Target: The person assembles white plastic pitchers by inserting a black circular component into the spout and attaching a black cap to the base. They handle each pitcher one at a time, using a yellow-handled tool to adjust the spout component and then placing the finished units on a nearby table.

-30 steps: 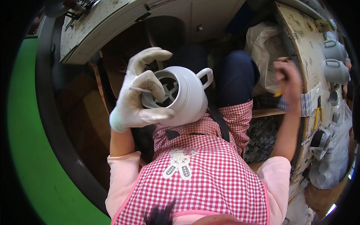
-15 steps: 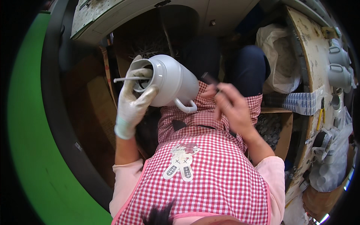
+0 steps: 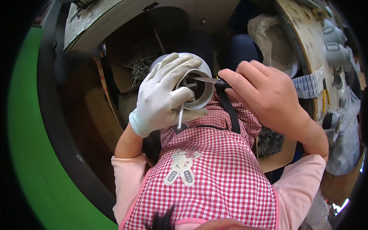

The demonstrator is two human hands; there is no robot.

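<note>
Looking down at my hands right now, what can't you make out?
In the head view:
- Part of the grey container: covered by the gloved left hand.
- Its deep inside: lost in shadow.
- Most of the knife's handle: hidden in the right hand.
- Detail on the grey jugs: too small.

Wooden bench (image 3: pixel 300 28): brown and spotty, on the right
On the bench: grey pots (image 3: pixel 337 56), a yellow-handled tool (image 3: pixel 324 99), a blue-and-white sheet (image 3: pixel 306 86) at the edge
Pale table (image 3: pixel 89 30): top left, with a dark metal thing (image 3: pixel 81 7) on it
Cardboard box (image 3: pixel 284 155): lots of flat grey bits (image 3: pixel 269 142) inside
</note>
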